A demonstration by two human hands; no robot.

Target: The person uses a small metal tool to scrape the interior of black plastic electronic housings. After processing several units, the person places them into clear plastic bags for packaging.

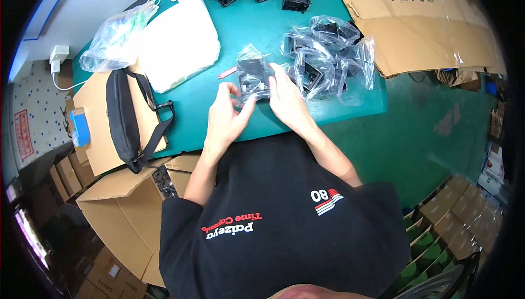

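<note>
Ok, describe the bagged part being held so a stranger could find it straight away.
On the teal table, left of the heap of bagged black parts, both hands hold one black plastic part in a clear bag. It alone is lifted, pinched between left hand and right hand.

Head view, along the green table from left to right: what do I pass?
Blue tape dispenser → black waist bag → white foam stack → left hand → bagged black part held in both hands → right hand → pile of bagged parts → flattened cardboard.
</note>
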